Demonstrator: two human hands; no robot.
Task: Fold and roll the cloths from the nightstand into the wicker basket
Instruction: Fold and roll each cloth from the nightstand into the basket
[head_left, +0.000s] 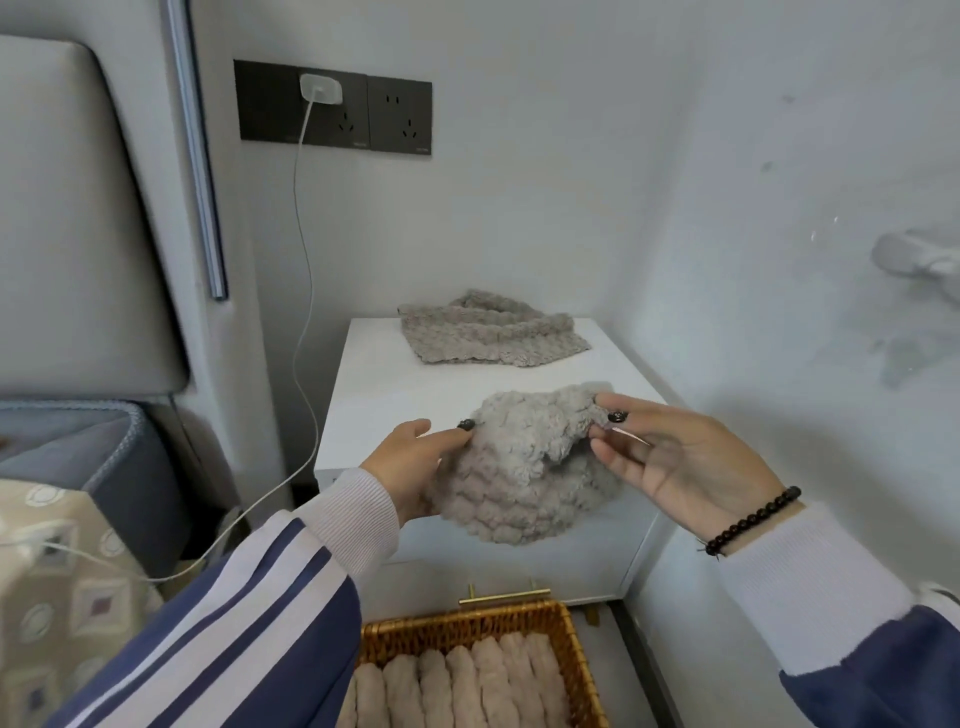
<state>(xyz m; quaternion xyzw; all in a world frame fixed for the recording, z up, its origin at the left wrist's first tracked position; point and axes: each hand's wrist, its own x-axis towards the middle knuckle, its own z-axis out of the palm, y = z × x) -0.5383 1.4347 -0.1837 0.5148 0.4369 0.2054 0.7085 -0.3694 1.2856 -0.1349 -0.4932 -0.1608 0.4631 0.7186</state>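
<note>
Head view: left hand (415, 467) and right hand (680, 457) each pinch the fluffy grey cloth (530, 462) above white nightstand (374, 395); wicker basket (576, 654) holds rolled cloths (457, 691).

Pale wall (519, 182), padded headboard (67, 208)

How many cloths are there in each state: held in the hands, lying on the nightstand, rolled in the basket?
Held cloth, between left hand and right hand: 1
Cloth on nightstand: 1
Rolled cloths in wicker basket: at least 7 visible; frame edge cuts the row
Total: at least 9
</note>
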